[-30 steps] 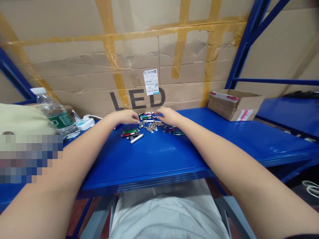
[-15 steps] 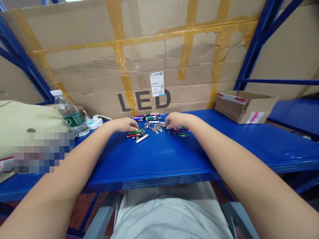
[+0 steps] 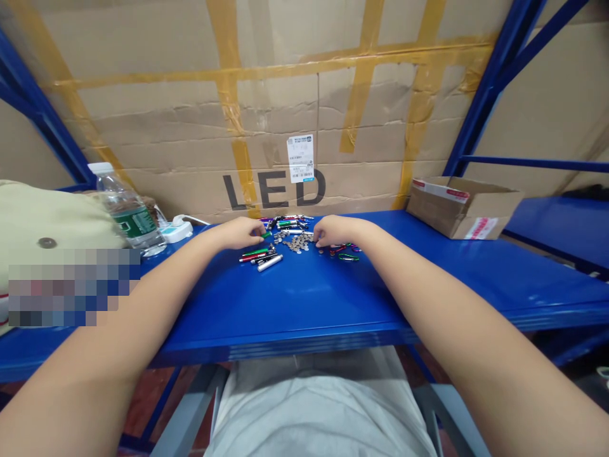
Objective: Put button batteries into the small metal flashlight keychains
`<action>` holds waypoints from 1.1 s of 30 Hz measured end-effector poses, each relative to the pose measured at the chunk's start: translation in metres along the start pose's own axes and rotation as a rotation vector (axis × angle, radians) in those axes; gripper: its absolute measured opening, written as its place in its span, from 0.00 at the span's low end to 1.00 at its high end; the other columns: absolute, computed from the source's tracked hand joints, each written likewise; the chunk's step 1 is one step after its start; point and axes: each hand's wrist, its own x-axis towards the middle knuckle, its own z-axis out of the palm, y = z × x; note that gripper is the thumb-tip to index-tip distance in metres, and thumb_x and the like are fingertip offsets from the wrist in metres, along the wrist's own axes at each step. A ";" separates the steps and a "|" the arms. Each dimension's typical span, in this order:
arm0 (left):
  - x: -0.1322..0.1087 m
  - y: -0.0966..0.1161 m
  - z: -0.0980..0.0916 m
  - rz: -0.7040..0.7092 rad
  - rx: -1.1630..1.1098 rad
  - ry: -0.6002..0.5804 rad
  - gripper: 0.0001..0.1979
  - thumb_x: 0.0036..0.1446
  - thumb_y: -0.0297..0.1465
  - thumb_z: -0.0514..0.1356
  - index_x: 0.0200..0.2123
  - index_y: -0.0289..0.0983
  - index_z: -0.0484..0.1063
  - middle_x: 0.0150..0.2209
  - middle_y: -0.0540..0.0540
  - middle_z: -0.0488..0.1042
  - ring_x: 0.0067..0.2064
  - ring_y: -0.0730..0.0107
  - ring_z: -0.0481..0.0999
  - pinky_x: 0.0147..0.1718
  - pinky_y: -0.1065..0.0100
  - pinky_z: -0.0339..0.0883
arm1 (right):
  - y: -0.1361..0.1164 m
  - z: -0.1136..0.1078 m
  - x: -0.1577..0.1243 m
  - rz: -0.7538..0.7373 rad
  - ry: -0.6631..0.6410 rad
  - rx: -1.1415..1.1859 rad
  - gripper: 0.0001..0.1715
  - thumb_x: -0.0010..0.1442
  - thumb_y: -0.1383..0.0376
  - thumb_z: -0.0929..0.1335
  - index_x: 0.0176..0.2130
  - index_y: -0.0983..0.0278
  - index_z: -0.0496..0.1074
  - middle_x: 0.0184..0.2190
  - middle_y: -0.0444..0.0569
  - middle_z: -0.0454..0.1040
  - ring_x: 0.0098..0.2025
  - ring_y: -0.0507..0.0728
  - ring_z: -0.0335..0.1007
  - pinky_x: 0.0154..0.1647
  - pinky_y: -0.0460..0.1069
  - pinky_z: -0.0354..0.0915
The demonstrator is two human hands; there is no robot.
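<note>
Left hand (image 3: 240,233) and right hand (image 3: 337,231) curled at the disc pile (image 3: 295,242), can't tell if either is gripping.
Left hand is left of the pile, touching a green penlight (image 3: 266,235); right hand is at its right edge. Silver penlight (image 3: 269,262) lies front-left of the pile, long axis diagonal. Carabiners (image 3: 349,257) sit right of it. Open blue steel shelf (image 3: 304,304) runs from the pile to the front edge.

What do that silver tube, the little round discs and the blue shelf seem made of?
The silver tube looks like metal, perhaps aluminium, from its bright sheen. The discs look metallic, shiny grey; too small to name the metal. The blue shelf looks like glossy painted steel, with a folded edge.
</note>
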 end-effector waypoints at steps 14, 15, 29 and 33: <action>0.003 0.045 0.013 0.112 -0.116 0.232 0.09 0.57 0.33 0.56 0.40 0.37 0.70 0.40 0.44 0.77 0.41 0.63 0.75 0.39 0.65 0.65 | 0.000 0.010 0.012 -0.118 0.153 -0.066 0.15 0.56 0.69 0.67 0.43 0.62 0.78 0.42 0.51 0.79 0.42 0.58 0.73 0.39 0.47 0.62; 0.003 0.044 0.015 0.120 -0.100 0.226 0.09 0.57 0.33 0.56 0.40 0.37 0.70 0.40 0.44 0.77 0.41 0.63 0.75 0.39 0.65 0.65 | 0.001 0.012 0.014 -0.130 0.171 -0.063 0.15 0.56 0.69 0.67 0.43 0.62 0.78 0.42 0.51 0.79 0.42 0.58 0.73 0.40 0.47 0.62; 0.008 0.037 0.025 0.181 0.067 0.163 0.11 0.60 0.36 0.55 0.42 0.38 0.72 0.41 0.45 0.76 0.41 0.62 0.74 0.37 0.66 0.63 | 0.009 0.024 0.026 -0.143 0.202 -0.042 0.13 0.54 0.69 0.67 0.38 0.60 0.80 0.37 0.49 0.79 0.36 0.56 0.72 0.34 0.47 0.61; 0.010 0.036 0.027 0.198 0.082 0.165 0.11 0.60 0.36 0.54 0.42 0.38 0.72 0.42 0.45 0.76 0.42 0.61 0.74 0.38 0.65 0.64 | 0.006 0.022 0.023 -0.147 0.197 -0.029 0.12 0.55 0.70 0.67 0.36 0.62 0.79 0.34 0.49 0.79 0.34 0.56 0.71 0.33 0.48 0.60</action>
